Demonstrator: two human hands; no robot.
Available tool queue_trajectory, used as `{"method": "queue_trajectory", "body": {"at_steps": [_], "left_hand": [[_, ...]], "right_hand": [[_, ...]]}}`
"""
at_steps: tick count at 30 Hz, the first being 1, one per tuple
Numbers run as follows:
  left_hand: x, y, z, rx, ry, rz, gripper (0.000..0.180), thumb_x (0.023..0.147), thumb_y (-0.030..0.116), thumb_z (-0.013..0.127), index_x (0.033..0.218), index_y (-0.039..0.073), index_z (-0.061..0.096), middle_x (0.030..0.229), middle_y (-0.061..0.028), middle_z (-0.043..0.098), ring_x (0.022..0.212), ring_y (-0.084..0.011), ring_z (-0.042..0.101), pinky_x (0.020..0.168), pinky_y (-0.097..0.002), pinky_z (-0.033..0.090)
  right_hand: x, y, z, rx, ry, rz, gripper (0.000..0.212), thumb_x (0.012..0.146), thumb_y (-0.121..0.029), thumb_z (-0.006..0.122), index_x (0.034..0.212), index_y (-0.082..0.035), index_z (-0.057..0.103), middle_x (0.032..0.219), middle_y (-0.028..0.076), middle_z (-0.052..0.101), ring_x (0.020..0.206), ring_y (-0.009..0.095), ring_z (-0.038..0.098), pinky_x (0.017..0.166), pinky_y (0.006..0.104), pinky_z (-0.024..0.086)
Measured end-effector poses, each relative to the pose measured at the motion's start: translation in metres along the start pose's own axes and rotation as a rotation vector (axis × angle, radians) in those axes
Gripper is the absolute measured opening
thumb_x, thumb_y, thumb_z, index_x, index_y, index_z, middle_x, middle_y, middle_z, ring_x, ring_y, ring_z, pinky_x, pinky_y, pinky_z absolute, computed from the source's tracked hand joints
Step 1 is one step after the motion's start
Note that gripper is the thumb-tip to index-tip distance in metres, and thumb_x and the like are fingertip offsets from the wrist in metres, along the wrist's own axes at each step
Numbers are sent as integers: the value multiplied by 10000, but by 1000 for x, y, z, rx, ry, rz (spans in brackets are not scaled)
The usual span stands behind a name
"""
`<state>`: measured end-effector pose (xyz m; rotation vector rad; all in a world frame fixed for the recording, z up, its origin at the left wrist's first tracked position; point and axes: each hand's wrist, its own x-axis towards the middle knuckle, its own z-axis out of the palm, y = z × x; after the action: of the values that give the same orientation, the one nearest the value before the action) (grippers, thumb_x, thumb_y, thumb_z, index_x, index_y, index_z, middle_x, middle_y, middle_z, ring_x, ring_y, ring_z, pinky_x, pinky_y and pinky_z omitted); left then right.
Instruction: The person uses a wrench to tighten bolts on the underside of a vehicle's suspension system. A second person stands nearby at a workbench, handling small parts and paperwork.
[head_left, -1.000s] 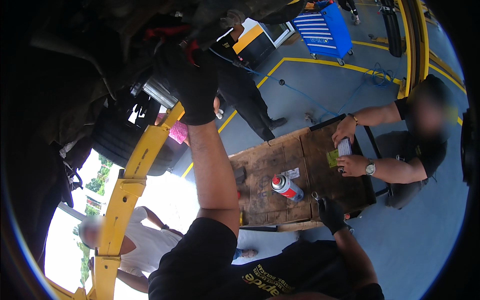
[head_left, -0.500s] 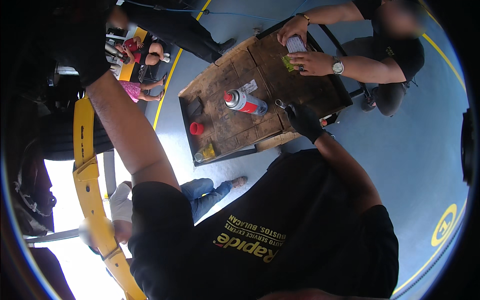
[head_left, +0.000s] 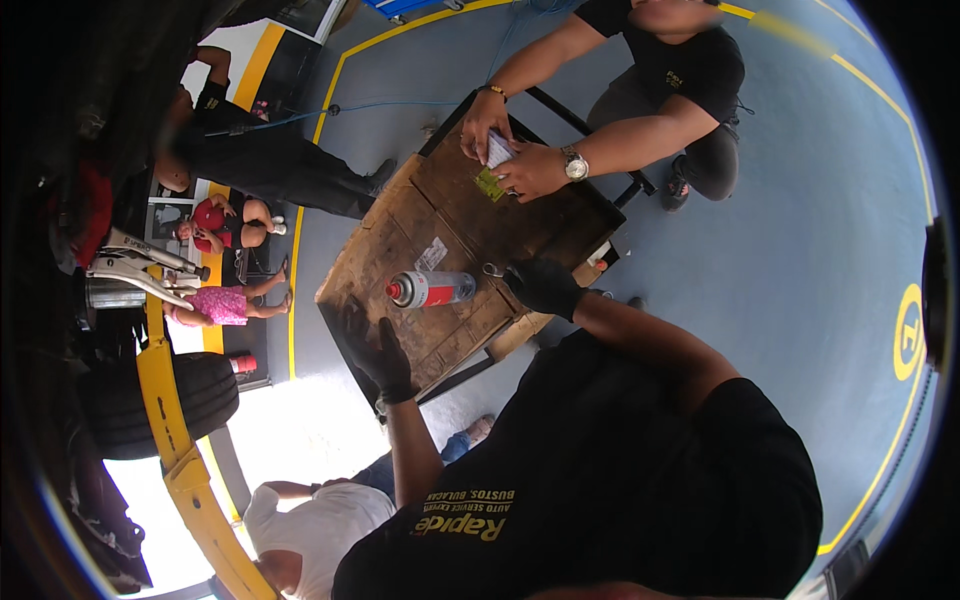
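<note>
My right hand [head_left: 545, 287], in a black glove, is closed on a metal tool with a round end [head_left: 493, 269]. The rest of that tool is hidden in the glove. Just left of it, a spray can [head_left: 432, 289] with a red top lies on its side or leans on a worn brown board-covered cart [head_left: 400, 240]. My left hand [head_left: 378, 355], also black-gloved, hovers over the cart's left end with its fingers spread and nothing in them. It covers the part of the cart where a red cap stood.
Across the cart, a co-worker's hands hold a small white and yellow-green packet [head_left: 490, 180]. Locking pliers [head_left: 145, 265] clamp a part at the left, above a tyre [head_left: 160, 400] and yellow lift arm [head_left: 185, 470]. A person in a white shirt [head_left: 325, 530] is at lower left.
My left arm has come down from the upper left to the cart. The view has shifted, bringing the locking pliers into sight. My right hand keeps the metal tool.
</note>
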<state>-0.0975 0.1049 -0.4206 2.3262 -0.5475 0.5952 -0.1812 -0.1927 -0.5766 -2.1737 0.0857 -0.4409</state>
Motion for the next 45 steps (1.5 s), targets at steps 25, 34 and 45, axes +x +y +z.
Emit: {"method": "queue_trajectory", "body": {"at_steps": [25, 34, 45], "left_hand": [[2, 31, 110, -137, -83, -128, 927, 730, 177, 913, 1477, 13, 388, 1343, -173, 584, 1235, -301, 618, 1046, -410, 500], [-17, 27, 94, -200, -20, -441, 820, 721, 173, 923, 1382, 23, 461, 1249, -142, 647, 1139, -274, 672, 982, -402, 549], [-38, 9, 110, -214, -106, -304, 664, 737, 205, 910, 1280, 54, 559, 1146, -112, 714, 1063, -255, 710, 926, -404, 575]], "right_hand": [[-3, 11, 4, 40, -46, -44, 320, 971, -250, 645, 1261, -115, 629, 910, 226, 719, 810, 453, 688, 699, 562, 543], [-6, 0, 0, 9, 20, -90, 186, 979, -219, 629, 1092, -76, 670, 873, 223, 699, 798, 449, 676, 673, 546, 523], [1, -1, -5, 71, -43, -50, 196, 969, -231, 641, 1109, -98, 676, 883, 213, 709, 808, 443, 686, 676, 563, 525]]}}
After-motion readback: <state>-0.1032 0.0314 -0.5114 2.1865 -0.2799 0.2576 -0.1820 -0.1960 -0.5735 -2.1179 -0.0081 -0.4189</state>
